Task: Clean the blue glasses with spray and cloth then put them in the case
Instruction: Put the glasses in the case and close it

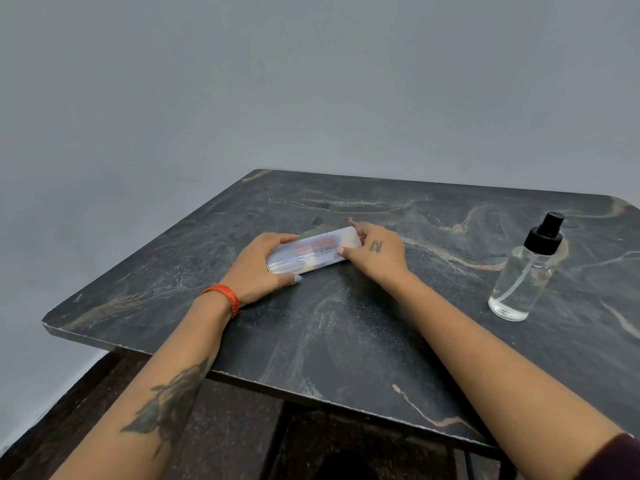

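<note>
The case (310, 255) is gripped at both ends, the left hand (258, 268) curled round its nearer end and the right hand (375, 251) pinching the farther; its long axis is laid slantwise on the tabletop (346, 323). No glasses can be seen.

Lighting is soft, even and moderately dim, with no hard shadows. A faint sheen lies on the dark marble table (346, 327). The spray bottle (523, 271) shows small highlights. Wide-angle distortion bends the table edges. Detail is slightly soft; the case (311, 251) label is unreadable.
</note>
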